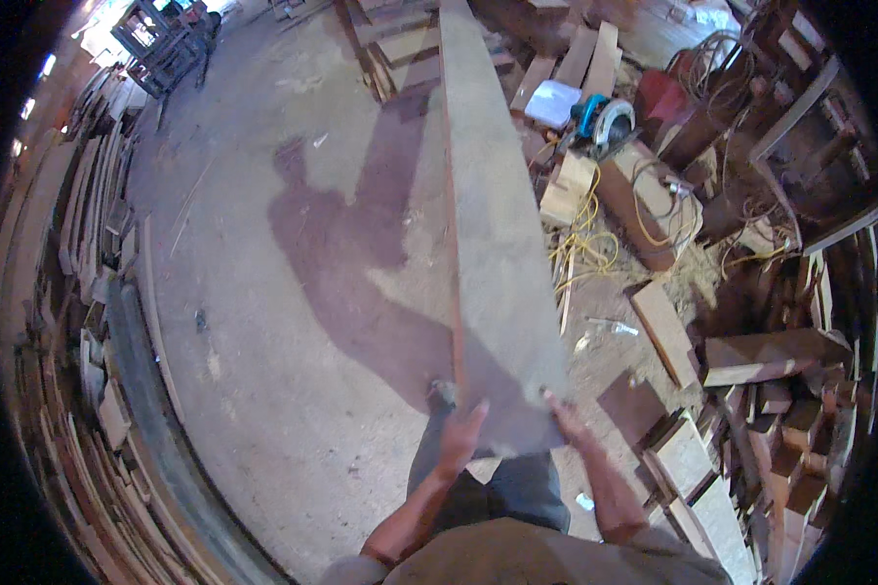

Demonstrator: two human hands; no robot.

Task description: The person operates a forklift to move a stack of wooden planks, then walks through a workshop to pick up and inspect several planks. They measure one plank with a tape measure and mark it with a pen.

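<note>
A person grips the near end of a long, wide wooden plank (498,244) at the lower center of the frame, the board running upward until it leaves the top edge. The left hand (463,436) pinches the reddish-brown left edge, thumb on the upper face; the right hand (570,421) clasps the opposite corner the same way (the fingers underneath are hidden on both sides). What supports the plank's far end cannot be told.

To its left, a broad stretch of dusty floor (234,390) gives open room, crossed by the person's shadow (327,244) and bounded at the frame's left by stacked boards (83,214). A forklift (161,49) stands in the upper left. The right side is tighter: a teal circular saw (605,122) sits at upper right, near the plank's right edge, with a tangled yellow cord (595,246) below it and wood offcuts (795,429) piled at lower right.
</note>
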